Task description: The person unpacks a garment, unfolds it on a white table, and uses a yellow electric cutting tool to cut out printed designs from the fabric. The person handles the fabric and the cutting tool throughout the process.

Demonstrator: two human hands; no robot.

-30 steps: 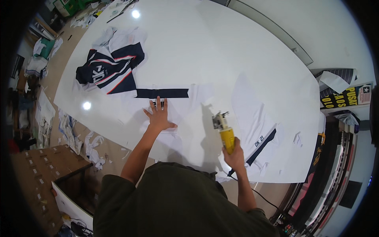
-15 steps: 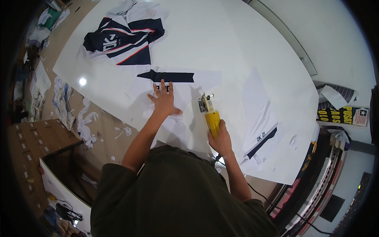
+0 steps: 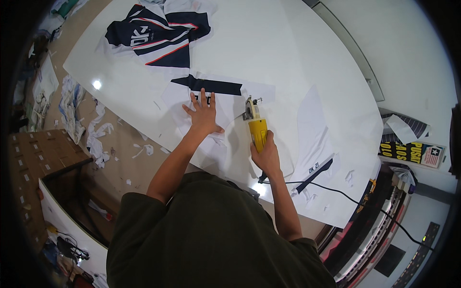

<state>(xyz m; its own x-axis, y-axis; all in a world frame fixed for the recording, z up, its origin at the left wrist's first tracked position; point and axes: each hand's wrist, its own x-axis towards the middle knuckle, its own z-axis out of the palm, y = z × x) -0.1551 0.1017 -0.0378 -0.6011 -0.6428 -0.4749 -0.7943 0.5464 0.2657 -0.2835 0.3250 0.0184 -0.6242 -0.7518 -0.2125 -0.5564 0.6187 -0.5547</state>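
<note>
Fabric panel (image 3: 224, 102) with a navy band (image 3: 218, 87) is lying on the white surface (image 3: 269, 43) under our left hand (image 3: 204, 117), which is resting flat, fingers spread, gripping nothing. Our right hand (image 3: 266, 156) is gripping a yellow electric cutter (image 3: 258, 132), its head pointing away from us near the panel's right side, the band running crosswise beyond.

Yellow cutter (image 3: 259, 135), qty 1. R grip (image 3: 267, 156) on cutter, L grip (image 3: 203, 119) L of cutter: 2 tot. L navy band (image 3: 218, 87) beyond-L of cutter, R navy band (image 3: 315, 176) nearer-R of cutter: 2 tot. Garment bundle (image 3: 164, 36), far-L of cutter: 1. Black cord (image 3: 334, 191), R of cutter: 1. Tabletop (image 3: 254, 43) beneath cutter: 1.
</note>
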